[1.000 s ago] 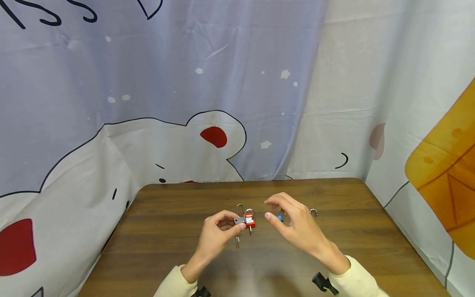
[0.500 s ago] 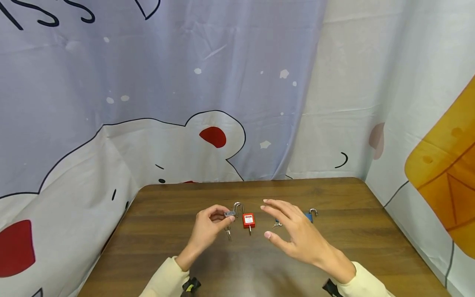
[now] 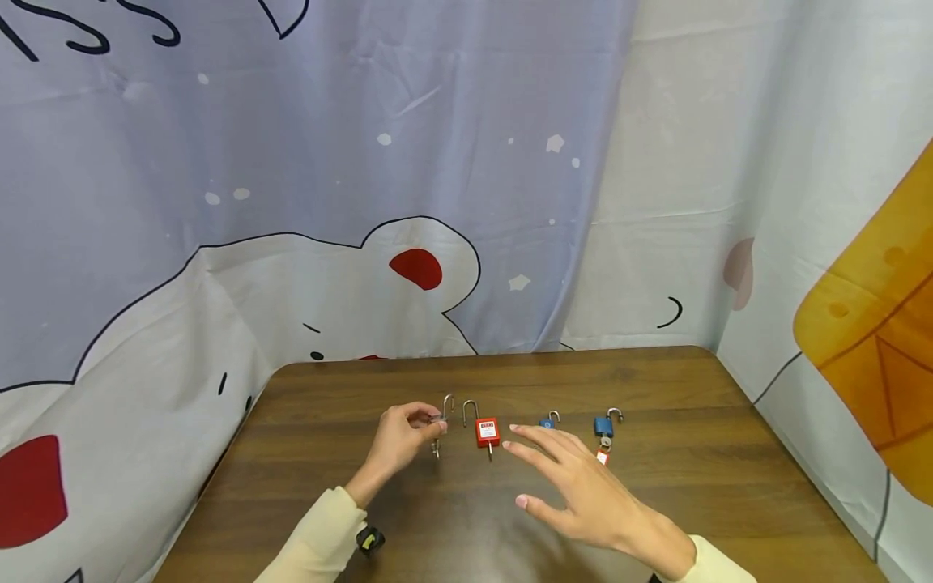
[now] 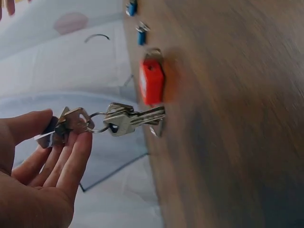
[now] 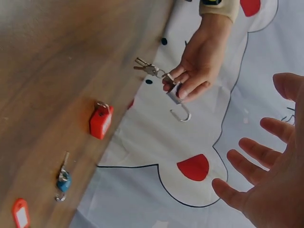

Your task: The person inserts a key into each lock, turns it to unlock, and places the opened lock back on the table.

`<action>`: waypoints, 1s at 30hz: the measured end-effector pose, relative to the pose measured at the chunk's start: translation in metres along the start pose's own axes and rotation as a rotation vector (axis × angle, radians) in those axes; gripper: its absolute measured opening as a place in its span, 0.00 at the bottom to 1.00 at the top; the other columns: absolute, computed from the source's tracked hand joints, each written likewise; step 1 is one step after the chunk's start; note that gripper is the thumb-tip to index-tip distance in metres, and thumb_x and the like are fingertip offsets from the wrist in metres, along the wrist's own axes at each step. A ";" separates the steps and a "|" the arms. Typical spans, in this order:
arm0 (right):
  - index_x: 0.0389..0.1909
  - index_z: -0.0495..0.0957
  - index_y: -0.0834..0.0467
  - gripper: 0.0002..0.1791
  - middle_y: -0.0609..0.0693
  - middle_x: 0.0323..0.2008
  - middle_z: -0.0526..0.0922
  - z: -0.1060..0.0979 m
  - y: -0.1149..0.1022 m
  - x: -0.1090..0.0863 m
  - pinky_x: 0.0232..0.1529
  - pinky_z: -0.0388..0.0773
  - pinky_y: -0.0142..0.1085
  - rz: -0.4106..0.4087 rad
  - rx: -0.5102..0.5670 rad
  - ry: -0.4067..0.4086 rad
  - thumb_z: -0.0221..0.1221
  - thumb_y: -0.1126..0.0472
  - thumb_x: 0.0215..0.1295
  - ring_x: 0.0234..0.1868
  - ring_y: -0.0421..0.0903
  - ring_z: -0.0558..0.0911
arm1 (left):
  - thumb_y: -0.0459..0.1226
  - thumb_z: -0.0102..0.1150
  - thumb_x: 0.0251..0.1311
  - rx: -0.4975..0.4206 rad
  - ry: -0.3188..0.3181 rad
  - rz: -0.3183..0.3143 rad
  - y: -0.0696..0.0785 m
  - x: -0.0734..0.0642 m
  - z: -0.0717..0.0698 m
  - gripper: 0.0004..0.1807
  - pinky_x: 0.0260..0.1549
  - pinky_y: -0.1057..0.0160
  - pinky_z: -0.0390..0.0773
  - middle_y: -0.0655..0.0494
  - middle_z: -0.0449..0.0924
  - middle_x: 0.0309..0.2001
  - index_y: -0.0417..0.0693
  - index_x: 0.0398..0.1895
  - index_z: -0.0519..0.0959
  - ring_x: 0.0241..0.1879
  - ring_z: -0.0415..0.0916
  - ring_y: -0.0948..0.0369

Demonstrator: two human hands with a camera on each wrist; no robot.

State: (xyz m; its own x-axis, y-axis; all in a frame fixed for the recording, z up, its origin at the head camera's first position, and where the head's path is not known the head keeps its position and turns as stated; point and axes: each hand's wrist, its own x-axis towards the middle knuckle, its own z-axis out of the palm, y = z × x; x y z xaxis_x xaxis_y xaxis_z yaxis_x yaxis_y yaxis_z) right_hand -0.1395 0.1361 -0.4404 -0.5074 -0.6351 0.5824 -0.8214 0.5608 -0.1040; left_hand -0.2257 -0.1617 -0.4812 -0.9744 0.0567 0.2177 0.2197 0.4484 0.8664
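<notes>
My left hand (image 3: 397, 437) pinches a small silver-grey padlock (image 5: 174, 92) between thumb and fingers, raised above the table's left half. Its shackle (image 5: 183, 115) stands open, and several keys (image 4: 130, 118) dangle from a ring at its lower end. Just right of it, a red padlock (image 3: 487, 431) with a white label lies on the table, its shackle swung open and a key sticking out below. My right hand (image 3: 583, 490) hovers right of the red padlock with fingers spread, holding nothing.
Beyond the right hand lie a small blue padlock (image 3: 547, 423), partly hidden by it, and a larger blue padlock (image 3: 603, 427) with an open shackle and a red key tag (image 3: 602, 457). A printed curtain (image 3: 328, 283) hangs behind the wooden table (image 3: 350, 389).
My left hand has carried the silver-grey padlock leftward, away from the red padlock. My right hand has spread its fingers and drawn slightly nearer to me, uncovering the larger blue padlock.
</notes>
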 end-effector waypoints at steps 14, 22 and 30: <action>0.71 0.65 0.48 0.37 0.47 0.70 0.68 0.015 -0.002 -0.019 0.62 0.68 0.49 -0.046 -0.036 -0.051 0.63 0.44 0.63 0.66 0.49 0.72 | 0.31 0.70 0.53 0.072 -0.094 -0.133 -0.048 0.023 -0.001 0.06 0.28 0.60 0.85 0.50 0.84 0.30 0.39 0.33 0.83 0.25 0.83 0.60; 0.74 0.58 0.41 0.38 0.42 0.73 0.62 0.020 -0.002 -0.026 0.66 0.66 0.51 0.011 -0.043 -0.132 0.58 0.40 0.65 0.71 0.47 0.67 | 0.31 0.69 0.54 0.106 -0.107 -0.158 -0.065 0.031 -0.003 0.07 0.28 0.59 0.85 0.49 0.86 0.29 0.37 0.34 0.84 0.26 0.84 0.59; 0.74 0.59 0.43 0.41 0.45 0.72 0.65 0.023 0.000 -0.026 0.64 0.68 0.51 -0.007 -0.068 -0.111 0.63 0.42 0.61 0.69 0.50 0.69 | 0.30 0.70 0.53 0.080 -0.107 -0.199 -0.078 0.037 -0.003 0.07 0.28 0.60 0.85 0.48 0.86 0.27 0.35 0.33 0.84 0.24 0.83 0.59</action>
State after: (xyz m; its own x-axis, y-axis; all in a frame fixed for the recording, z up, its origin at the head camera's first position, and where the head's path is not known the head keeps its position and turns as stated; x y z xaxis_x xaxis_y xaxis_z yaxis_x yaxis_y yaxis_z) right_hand -0.1321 0.1405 -0.4740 -0.5306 -0.6918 0.4898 -0.8072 0.5887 -0.0429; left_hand -0.2784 -0.1974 -0.5390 -0.9986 0.0529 -0.0063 0.0227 0.5295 0.8480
